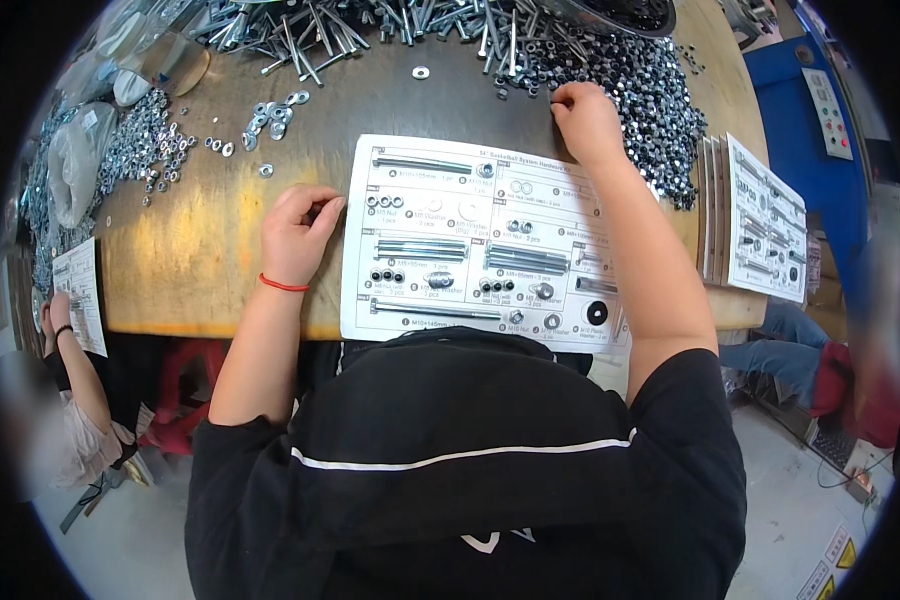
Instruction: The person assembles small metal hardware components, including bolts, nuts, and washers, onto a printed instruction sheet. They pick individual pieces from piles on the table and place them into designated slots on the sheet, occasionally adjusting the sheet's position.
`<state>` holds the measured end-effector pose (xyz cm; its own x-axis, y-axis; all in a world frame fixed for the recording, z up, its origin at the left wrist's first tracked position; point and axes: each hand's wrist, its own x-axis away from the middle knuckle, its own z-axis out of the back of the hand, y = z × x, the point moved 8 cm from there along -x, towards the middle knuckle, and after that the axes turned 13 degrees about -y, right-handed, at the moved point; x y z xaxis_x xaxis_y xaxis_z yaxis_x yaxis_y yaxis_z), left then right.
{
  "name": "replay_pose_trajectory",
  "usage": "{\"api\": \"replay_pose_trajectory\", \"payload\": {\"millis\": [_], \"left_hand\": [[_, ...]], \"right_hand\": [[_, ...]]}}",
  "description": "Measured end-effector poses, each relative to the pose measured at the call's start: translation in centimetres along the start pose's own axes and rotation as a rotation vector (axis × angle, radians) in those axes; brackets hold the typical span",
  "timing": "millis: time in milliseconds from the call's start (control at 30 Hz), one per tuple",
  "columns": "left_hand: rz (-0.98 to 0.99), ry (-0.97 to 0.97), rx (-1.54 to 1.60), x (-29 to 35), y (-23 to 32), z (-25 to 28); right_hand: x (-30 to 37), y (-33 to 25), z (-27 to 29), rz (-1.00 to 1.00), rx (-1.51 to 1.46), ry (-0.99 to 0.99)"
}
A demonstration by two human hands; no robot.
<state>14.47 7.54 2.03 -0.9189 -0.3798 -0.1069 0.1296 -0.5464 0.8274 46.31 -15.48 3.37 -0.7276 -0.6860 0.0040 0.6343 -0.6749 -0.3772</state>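
Worktable [190, 260], nut pile [658, 108] beside right hand [587, 122] (loosely curled)

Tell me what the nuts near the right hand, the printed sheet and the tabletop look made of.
Nuts near the right hand: metal, probably plated steel, from their bright silvery glints.
Printed sheet: apparently paper or thin card, white, with a thin edge; any coating is unclear.
Tabletop: likely wood or board, brown, patchy, slightly glossy.
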Motion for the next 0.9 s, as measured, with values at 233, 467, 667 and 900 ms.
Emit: {"api": "replay_pose_trajectory", "payload": {"millis": [233, 467, 667, 900], "left_hand": [[0.042, 0.012, 0.033, 0.1, -1.0, -0.3], [0.018, 0.025, 0.007, 0.0, -0.8, 0.0], [0.078, -0.013, 0.121, -0.3, -1.6, -0.4], [0.055, -0.018, -0.05, -6.3, 0.0, 3.1]], "right_hand": [[-1.2, -2.3, -1.5, 0.096, -0.085, -0.094], [5.6, -6.6, -0.9, 0.211, -0.247, -0.383], [8.1, -7.7, -1.7, 0.215, -0.177, -0.431], [3.4, -7.8, 1.9, 0.252, -0.073, -0.204]]}}
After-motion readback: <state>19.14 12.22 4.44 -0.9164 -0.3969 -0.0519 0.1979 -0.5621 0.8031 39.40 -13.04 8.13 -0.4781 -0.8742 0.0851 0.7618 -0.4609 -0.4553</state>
